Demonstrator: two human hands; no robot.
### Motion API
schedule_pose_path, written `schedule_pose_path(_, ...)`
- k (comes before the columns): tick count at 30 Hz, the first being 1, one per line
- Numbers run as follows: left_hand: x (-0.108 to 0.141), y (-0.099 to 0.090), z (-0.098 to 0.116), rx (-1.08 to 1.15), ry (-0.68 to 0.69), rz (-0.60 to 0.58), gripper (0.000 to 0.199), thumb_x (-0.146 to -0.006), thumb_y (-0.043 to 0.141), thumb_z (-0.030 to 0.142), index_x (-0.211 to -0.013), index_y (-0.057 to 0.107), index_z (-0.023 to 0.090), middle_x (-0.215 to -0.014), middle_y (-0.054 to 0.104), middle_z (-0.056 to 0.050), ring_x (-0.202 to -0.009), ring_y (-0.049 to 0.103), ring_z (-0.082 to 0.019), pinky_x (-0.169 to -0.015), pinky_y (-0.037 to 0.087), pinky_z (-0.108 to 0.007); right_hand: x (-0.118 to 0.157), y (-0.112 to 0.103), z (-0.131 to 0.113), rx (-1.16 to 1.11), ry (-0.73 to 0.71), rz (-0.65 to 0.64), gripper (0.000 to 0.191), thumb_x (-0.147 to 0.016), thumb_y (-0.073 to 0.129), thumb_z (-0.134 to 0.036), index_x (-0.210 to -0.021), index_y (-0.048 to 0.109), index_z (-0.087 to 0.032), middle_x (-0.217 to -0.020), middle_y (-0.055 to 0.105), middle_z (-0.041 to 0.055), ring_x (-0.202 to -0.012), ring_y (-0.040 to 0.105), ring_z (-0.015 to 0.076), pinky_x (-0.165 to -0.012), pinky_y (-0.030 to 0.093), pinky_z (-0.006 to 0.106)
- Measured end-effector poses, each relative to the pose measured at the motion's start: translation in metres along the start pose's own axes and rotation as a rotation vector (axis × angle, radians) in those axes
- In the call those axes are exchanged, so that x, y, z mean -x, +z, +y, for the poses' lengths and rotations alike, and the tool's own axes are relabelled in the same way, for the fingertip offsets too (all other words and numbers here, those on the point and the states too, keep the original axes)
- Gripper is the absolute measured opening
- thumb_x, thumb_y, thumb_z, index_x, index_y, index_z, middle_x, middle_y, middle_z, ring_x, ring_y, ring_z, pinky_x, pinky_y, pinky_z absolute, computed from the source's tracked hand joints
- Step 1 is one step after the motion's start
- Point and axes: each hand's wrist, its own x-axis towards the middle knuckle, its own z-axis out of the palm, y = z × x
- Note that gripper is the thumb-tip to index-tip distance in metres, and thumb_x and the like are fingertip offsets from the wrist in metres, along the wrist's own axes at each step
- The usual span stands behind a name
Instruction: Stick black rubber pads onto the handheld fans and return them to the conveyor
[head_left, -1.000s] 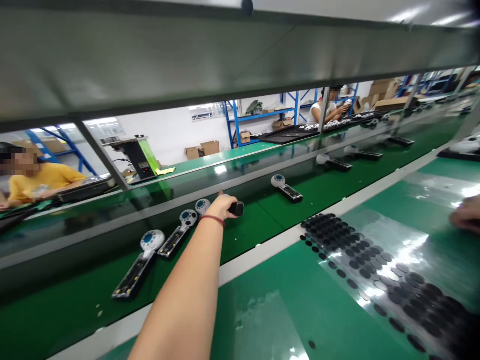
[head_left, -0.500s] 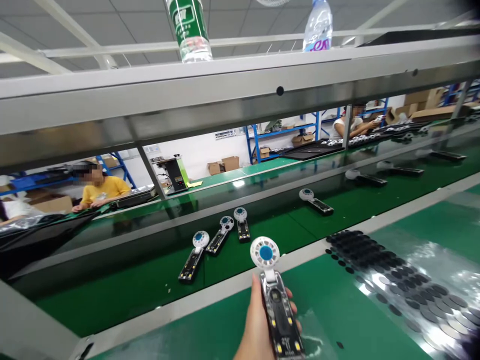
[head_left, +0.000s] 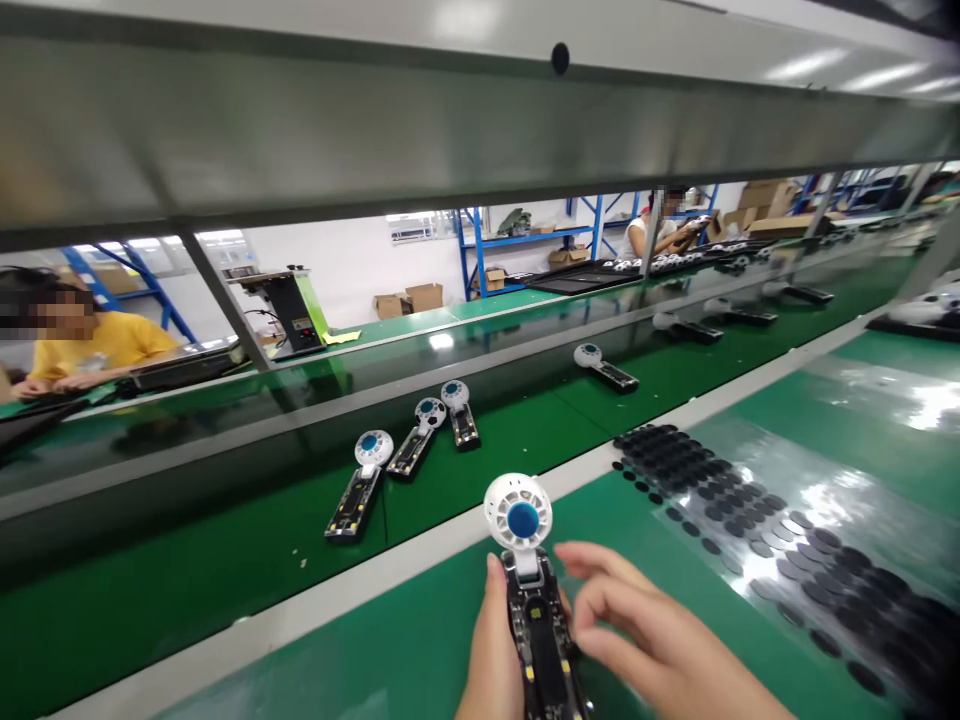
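Near the bottom centre, my left hand (head_left: 491,650) is wrapped round a device (head_left: 537,610) with a black, circuit-like body and a round white head, upright, a blue disc at its centre. Just right of the device, my right hand (head_left: 637,620) has its fingers curled and apart, with nothing seen between them. Its fingertips are close to the device's neck; whether they touch it is unclear. Rows of black round stickers (head_left: 720,490) lie on clear film at the right, on the green work surface (head_left: 420,640).
Several similar devices (head_left: 357,495) lie on the dark green belt (head_left: 247,550) beyond the grey rail (head_left: 360,590). A wide metal beam (head_left: 375,130) crosses above. Across the belt sit a person in yellow (head_left: 127,340) and another person (head_left: 641,235) in white.
My right hand has come into view from the lower right, beside the device in my left hand. The camera view has tilted down and shifted, so the bottles above are out of sight.
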Motion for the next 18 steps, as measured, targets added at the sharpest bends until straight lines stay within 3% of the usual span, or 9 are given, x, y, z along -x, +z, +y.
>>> schedule_pose_path(3, 0.001, 0.001, 0.002, -0.01, 0.012, 0.032, 0.054, -0.08, 0.042, 0.057, -0.071, 0.065, 0.009, -0.052, 0.058, -0.006, -0.05, 0.053, -0.014, -0.052, 0.039, -0.022, -0.023, 0.001, -0.013, -0.119, 0.081, -0.001, 0.015, -0.077, 0.045, -0.014, -0.063, 0.049, -0.02, -0.136, 0.033, 0.0009, -0.114, 0.045, 0.0198, -0.082, 0.045, 0.027)
schedule_pose_path(9, -0.005, -0.004, -0.003, 0.105, 0.072, 0.033, 0.049, -0.07, 0.06, 0.054, -0.091, 0.065, 0.01, -0.08, 0.066, -0.008, -0.079, 0.059, -0.021, -0.072, 0.042, -0.028, -0.031, 0.013, -0.02, -0.061, 0.11, -0.01, 0.017, -0.073, 0.044, -0.008, -0.061, 0.046, -0.018, -0.121, 0.046, 0.0024, -0.086, 0.056, 0.0142, -0.07, 0.044, 0.023)
schedule_pose_path(15, -0.005, -0.004, -0.003, 0.022, 0.119, 0.078, 0.044, -0.069, 0.063, 0.051, -0.09, 0.065, 0.012, -0.081, 0.066, -0.007, -0.08, 0.06, -0.023, -0.075, 0.043, -0.03, -0.029, 0.014, -0.018, 0.002, 0.078, 0.019, 0.019, -0.075, 0.042, -0.005, -0.062, 0.044, -0.019, -0.099, 0.052, 0.0005, -0.078, 0.054, 0.0114, -0.065, 0.041, 0.019)
schedule_pose_path(18, -0.005, -0.004, -0.002, 0.001, 0.11, 0.099, 0.046, -0.068, 0.063, 0.053, -0.088, 0.065, 0.012, -0.081, 0.066, -0.008, -0.081, 0.06, -0.024, -0.075, 0.043, -0.03, -0.03, 0.015, -0.018, 0.069, 0.074, 0.028, 0.019, -0.074, 0.042, -0.004, -0.063, 0.045, -0.019, -0.101, 0.052, 0.0009, -0.075, 0.053, 0.0112, -0.063, 0.04, 0.02)
